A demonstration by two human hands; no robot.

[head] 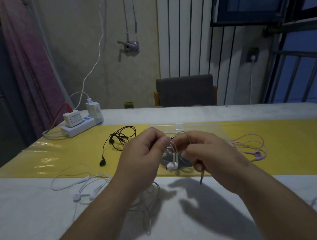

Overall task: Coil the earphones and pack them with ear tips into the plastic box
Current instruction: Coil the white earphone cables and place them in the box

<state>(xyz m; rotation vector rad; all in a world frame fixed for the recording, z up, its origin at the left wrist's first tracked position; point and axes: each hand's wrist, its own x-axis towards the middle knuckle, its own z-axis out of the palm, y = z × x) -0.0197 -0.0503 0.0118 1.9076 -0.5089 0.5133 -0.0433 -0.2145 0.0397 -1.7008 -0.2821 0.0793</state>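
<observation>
My left hand [142, 158] pinches the cable of a white pair of earphones, whose two earbuds [172, 165] hang below my thumb. My right hand [210, 155] grips the same cable, with the jack plug [202, 176] sticking down out of its fist. A loop of the cable arches between both hands. Behind my hands lies a clear plastic box [193, 127] on the yellow mat [287, 143], partly hidden. I cannot make out any ear tips.
Black earphones [120, 141] lie on the mat to the left, another white pair [82, 188] on the white table at the left, a purple pair [252, 147] on the right. A power strip with chargers [82, 121] sits at the back left. A chair [186, 92] stands behind the table.
</observation>
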